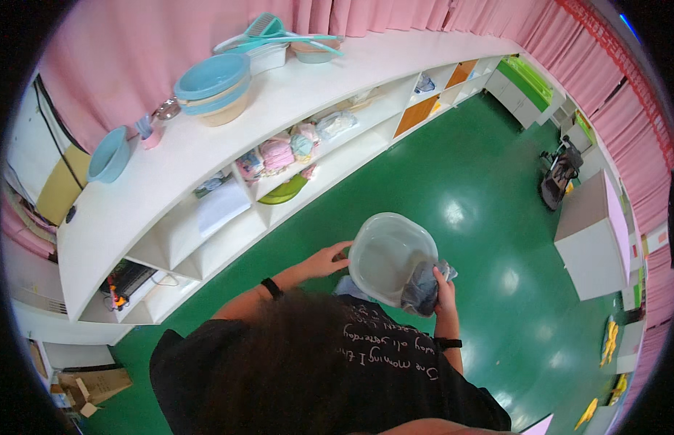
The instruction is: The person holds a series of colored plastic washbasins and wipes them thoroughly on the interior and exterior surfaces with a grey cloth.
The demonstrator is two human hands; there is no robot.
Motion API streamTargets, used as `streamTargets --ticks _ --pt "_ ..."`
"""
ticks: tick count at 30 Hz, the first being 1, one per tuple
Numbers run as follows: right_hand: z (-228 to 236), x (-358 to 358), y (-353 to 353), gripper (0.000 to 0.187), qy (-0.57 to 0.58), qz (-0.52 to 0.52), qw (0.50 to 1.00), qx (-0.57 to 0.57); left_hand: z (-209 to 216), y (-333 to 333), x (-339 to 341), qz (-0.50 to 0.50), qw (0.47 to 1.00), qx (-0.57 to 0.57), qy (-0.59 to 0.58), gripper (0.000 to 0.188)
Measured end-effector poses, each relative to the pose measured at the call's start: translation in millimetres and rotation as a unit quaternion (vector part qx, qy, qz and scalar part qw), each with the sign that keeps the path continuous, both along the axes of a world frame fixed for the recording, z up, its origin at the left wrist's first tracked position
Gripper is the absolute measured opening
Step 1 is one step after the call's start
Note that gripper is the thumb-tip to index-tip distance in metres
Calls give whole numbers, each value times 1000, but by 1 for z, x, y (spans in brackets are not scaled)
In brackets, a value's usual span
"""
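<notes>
A translucent whitish plastic basin (386,250) is held in front of my body, above the green floor. My left hand (332,259) is closed on its left rim, the fingertips partly hidden by the wall. On the other side, my right hand (445,291) is wrapped round a dark grey bundle (422,288) that looks bagged in clear plastic. This bundle overlaps the near right part of the basin; whether the right hand also grips the rim is hidden. Both wrists wear black bands.
A long white shelf unit (308,90) curves along the left. On its top stand stacked blue and beige basins (213,80), a blue tub (110,156) and a dustpan (266,26). Folded cloths (276,154) fill one compartment. A white cabinet (590,235) and a black stroller-like object (560,174) stand right.
</notes>
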State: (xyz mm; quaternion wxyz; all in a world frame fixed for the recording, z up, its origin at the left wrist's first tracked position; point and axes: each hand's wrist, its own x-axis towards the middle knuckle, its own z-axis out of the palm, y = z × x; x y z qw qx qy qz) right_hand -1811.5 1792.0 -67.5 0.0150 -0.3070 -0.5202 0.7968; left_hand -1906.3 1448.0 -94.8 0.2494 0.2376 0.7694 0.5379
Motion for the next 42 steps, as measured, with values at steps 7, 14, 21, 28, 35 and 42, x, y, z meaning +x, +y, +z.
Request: streamTargets --ticks 7,14,21,28,35,42 --pt "28 -216 85 37 49 93 992 68 6 79 -171 45 998 41 -27 56" --pt "52 -435 126 29 121 104 969 188 45 126 -346 107 985 119 -61 58" --pt "68 -633 116 36 261 91 905 323 37 134 -537 201 971 117 62 61" --pt "104 -804 97 41 315 78 896 304 49 129 -701 282 923 259 26 42" --pt "132 -951 23 43 313 59 929 189 40 109 -778 459 854 143 197 46" --pt "125 -1081 -104 39 311 278 909 -28 -46 61 -835 768 626 47 131 50"
